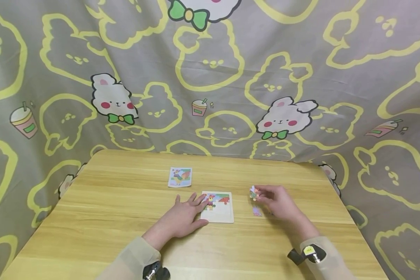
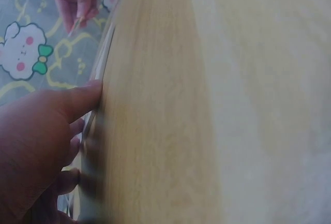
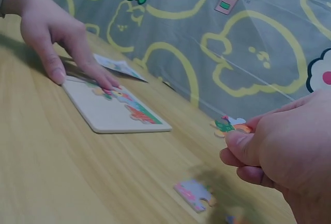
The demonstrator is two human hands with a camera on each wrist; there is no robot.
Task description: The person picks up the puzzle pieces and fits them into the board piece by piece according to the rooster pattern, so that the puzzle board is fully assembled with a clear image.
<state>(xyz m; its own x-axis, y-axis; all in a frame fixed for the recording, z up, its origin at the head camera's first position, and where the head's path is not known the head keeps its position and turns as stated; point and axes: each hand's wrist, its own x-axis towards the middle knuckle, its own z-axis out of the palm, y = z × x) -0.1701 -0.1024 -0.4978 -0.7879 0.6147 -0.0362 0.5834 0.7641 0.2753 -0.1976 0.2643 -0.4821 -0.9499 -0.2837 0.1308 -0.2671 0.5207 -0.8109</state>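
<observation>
A square jigsaw board (image 1: 221, 216) lies on the table with its upper part and left side filled by pieces; the lower right shows bare white. My left hand (image 1: 182, 218) rests its spread, fairly straight fingers on the board's left edge, the thumb at the near corner. To the right of the board, my right hand (image 1: 279, 203) pinches a colourful jigsaw piece (image 3: 223, 126) between thumb and fingers, above the tabletop. Below that hand lies a loose purple-pink jigsaw piece (image 3: 194, 195). Another piece (image 3: 232, 219) is mostly cut off at the bottom of the right wrist view.
A small picture card (image 1: 180, 177) of a rooster lies behind the board, to its left. The wooden table (image 1: 126, 217) ends at the back against a grey curtain (image 1: 217, 74) with cartoon prints.
</observation>
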